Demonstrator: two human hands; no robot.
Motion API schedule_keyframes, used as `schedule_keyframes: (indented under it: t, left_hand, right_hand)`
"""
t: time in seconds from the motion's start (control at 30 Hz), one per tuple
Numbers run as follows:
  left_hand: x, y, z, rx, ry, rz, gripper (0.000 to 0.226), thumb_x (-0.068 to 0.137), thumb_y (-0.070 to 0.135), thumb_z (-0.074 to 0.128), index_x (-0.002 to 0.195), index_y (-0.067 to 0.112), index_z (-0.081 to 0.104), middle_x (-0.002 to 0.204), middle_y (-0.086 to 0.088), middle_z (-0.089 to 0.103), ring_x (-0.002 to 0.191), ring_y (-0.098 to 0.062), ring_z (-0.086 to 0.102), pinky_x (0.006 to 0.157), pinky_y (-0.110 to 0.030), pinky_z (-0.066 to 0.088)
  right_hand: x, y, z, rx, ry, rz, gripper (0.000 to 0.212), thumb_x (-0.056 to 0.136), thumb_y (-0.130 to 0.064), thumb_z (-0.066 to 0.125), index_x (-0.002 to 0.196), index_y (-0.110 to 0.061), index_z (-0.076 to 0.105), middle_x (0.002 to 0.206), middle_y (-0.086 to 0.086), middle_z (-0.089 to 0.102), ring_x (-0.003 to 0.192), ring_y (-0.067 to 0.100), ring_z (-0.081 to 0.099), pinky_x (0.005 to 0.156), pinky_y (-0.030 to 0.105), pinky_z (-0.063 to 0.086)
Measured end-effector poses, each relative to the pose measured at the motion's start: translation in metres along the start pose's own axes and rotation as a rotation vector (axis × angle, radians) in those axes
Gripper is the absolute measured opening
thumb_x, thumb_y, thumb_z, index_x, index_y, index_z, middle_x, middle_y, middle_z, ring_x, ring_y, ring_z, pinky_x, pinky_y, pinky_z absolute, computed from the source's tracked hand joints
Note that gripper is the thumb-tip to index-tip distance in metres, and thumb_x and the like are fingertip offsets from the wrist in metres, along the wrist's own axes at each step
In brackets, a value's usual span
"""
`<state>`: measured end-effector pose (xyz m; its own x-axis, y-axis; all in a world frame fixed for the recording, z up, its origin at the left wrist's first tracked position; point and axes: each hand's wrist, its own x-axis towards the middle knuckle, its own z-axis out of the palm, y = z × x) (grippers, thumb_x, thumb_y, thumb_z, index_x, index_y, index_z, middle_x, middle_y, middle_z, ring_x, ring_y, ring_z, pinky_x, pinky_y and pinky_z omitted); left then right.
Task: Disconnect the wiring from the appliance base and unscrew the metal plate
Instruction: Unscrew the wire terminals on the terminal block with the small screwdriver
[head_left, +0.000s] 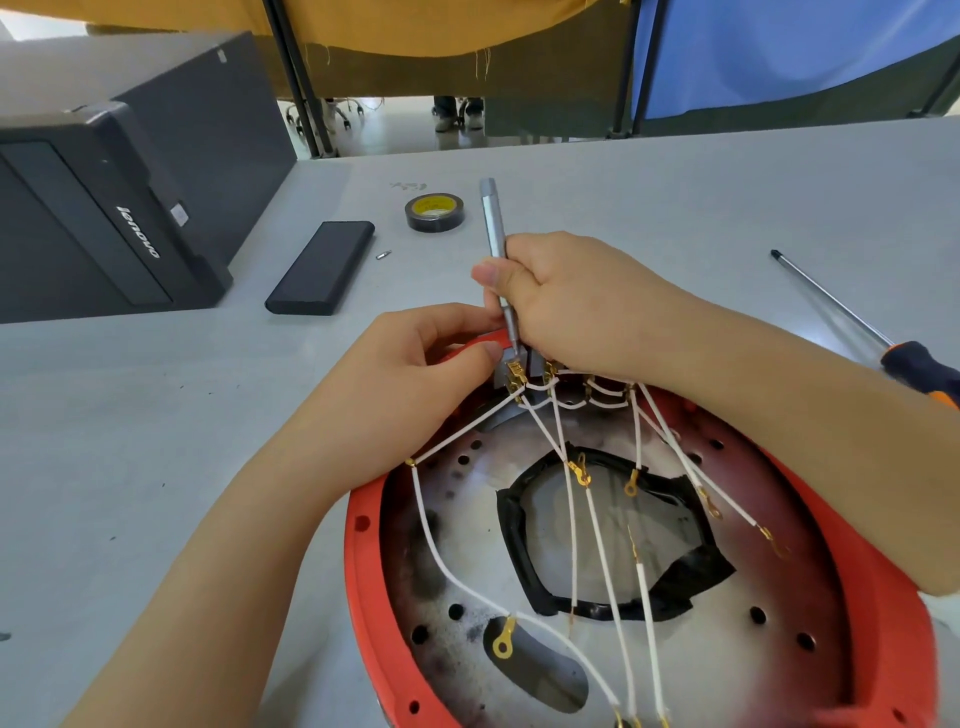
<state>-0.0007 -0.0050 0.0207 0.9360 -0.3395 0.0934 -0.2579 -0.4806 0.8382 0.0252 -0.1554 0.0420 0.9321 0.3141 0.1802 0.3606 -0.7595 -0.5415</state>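
Observation:
A round red appliance base (363, 561) lies open side up at the lower right, with a perforated metal plate (737, 613) inside and black tape around its middle opening. Several white wires (597, 545) with gold ring terminals run loose across the plate up to a grey switch block (511, 366) at the far rim. My right hand (571, 296) grips a slim grey screwdriver (493, 228) upright, tip down at the block. My left hand (415, 379) pinches the left side of that block.
On the grey table lie a roll of black tape (435, 211), a dark flat case (322, 267), a small loose bit (383, 254), and a long orange-handled screwdriver (857, 322) at the right. A black computer tower (119, 208) lies at the far left.

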Motion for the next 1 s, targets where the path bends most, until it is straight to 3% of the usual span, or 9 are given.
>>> schedule_keyframes:
  t: [0.17, 0.43, 0.57, 0.7, 0.83, 1.0]
  left_hand:
    - [0.000, 0.000, 0.000, -0.034, -0.003, -0.008, 0.019, 0.092, 0.029, 0.055, 0.102, 0.039, 0.068, 0.087, 0.019, 0.071, 0.084, -0.001, 0.065, 0.067, -0.002, 0.043]
    - [-0.001, 0.001, 0.000, -0.054, -0.024, 0.012, 0.022, 0.091, 0.024, 0.054, 0.096, 0.040, 0.069, 0.086, 0.020, 0.071, 0.085, -0.001, 0.065, 0.069, 0.000, 0.042]
    - [-0.002, 0.001, 0.000, -0.038, -0.018, 0.009, 0.022, 0.091, 0.025, 0.054, 0.095, 0.041, 0.069, 0.086, 0.016, 0.072, 0.086, -0.010, 0.065, 0.070, -0.010, 0.045]
    - [-0.001, 0.000, 0.000, -0.014, -0.002, 0.013, 0.022, 0.091, 0.025, 0.054, 0.095, 0.040, 0.068, 0.087, 0.014, 0.072, 0.085, -0.010, 0.065, 0.069, -0.008, 0.044]
    - [0.001, -0.001, 0.000, 0.003, 0.006, 0.018, 0.020, 0.091, 0.026, 0.054, 0.097, 0.039, 0.068, 0.089, 0.009, 0.072, 0.088, -0.015, 0.063, 0.071, -0.015, 0.044]
    - [0.001, -0.002, 0.000, 0.009, 0.011, 0.007, 0.020, 0.092, 0.028, 0.055, 0.100, 0.041, 0.068, 0.086, 0.021, 0.070, 0.080, 0.003, 0.064, 0.063, -0.001, 0.040]
  right_hand:
    - [-0.018, 0.009, -0.003, 0.373, 0.087, -0.082, 0.026, 0.101, -0.027, 0.037, 0.080, -0.021, 0.050, 0.045, -0.016, 0.050, 0.043, -0.001, 0.049, 0.047, 0.011, 0.037]
    - [-0.018, 0.006, 0.000, 0.230, 0.035, -0.097, 0.025, 0.101, -0.031, 0.037, 0.079, -0.027, 0.049, 0.051, -0.023, 0.054, 0.048, -0.002, 0.050, 0.052, 0.013, 0.038]
    - [-0.013, 0.002, 0.000, 0.183, 0.025, -0.053, 0.026, 0.101, -0.032, 0.037, 0.082, -0.021, 0.051, 0.048, -0.009, 0.051, 0.046, 0.001, 0.048, 0.050, 0.018, 0.038]
    - [-0.002, -0.002, -0.002, 0.162, -0.052, 0.023, 0.032, 0.101, -0.033, 0.036, 0.075, -0.021, 0.050, 0.040, -0.015, 0.051, 0.039, -0.006, 0.047, 0.044, 0.009, 0.034]
    - [0.005, -0.004, -0.002, 0.070, -0.052, 0.049, 0.037, 0.101, -0.035, 0.037, 0.067, -0.024, 0.047, 0.052, -0.008, 0.047, 0.043, -0.011, 0.046, 0.048, 0.006, 0.034]
    - [-0.006, 0.000, -0.005, 0.286, -0.016, 0.073, 0.033, 0.102, -0.031, 0.036, 0.078, -0.017, 0.053, 0.044, -0.007, 0.048, 0.035, -0.002, 0.045, 0.045, 0.013, 0.032]
